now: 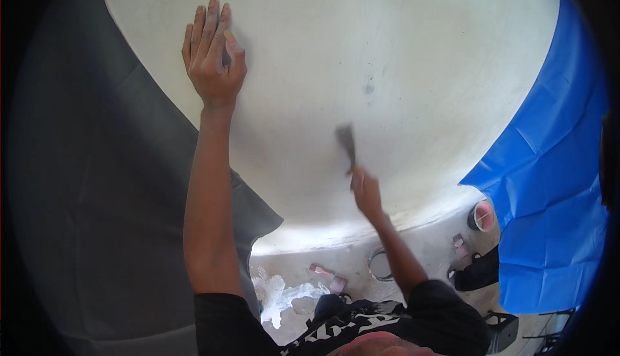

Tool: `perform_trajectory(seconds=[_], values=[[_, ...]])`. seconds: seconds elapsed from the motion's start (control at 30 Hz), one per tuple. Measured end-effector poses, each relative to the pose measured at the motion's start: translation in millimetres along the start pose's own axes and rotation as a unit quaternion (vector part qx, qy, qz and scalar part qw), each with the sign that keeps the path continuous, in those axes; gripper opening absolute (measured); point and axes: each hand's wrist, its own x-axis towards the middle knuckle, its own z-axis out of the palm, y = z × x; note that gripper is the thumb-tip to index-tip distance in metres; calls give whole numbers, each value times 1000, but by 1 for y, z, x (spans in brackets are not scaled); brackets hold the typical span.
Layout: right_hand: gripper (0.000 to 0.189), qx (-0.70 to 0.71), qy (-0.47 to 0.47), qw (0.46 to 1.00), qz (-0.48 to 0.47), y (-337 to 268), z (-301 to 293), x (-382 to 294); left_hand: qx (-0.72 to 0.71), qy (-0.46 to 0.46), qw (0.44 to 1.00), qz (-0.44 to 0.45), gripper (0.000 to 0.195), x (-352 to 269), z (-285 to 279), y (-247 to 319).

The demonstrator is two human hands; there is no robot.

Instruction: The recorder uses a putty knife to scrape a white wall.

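Observation:
My left hand (213, 60) lies on a large, smooth, off-white curved surface (290, 65), fingers apart and pointing up the view, holding nothing. To its right and lower, my right hand (366, 191) grips the handle of a scraper or putty knife (346, 140). The tool is blurred, its wide blade pointing up the view over the pale surface; whether the blade touches cannot be told. Small dark marks (369, 86) show on the surface above the tool.
A dark grey sheet (121, 186) hangs left and a blue tarpaulin (542, 201) right. On the floor are a bucket (483, 216), a round container (380, 265), a brush (320, 270), white spill (286, 293) and a black plastic stool (503, 332). Another person's leg (479, 271) shows at right.

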Motion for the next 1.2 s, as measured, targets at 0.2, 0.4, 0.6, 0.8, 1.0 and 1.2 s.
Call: perform_trajectory(seconds=[0.2, 0.4, 0.6, 0.8, 1.0, 1.2], values=[[55, 153, -107, 974, 132, 38, 15, -75, 15, -21, 1000, -17, 39, -3, -5, 10], [55, 151, -83, 978, 118, 10, -2, -75, -1, -7, 1000, -10, 39, -5, -7, 6], [48, 221, -90, 965, 108, -53, -21, -19, -4, 5, 1000, 5, 39, -8, -9, -7], [41, 230, 1, 973, 27, -89, -24, 49, 7, -2, 1000, -8, 40, -17, -15, -9], [46, 314, -7, 946, 76, -12, 11, 11, -8, 7, 1000, -16, 39, -17, -15, -8], [43, 243, 32, 969, 28, -81, -1, 32, 2, 4, 1000, -8, 39, -26, -17, -16]])
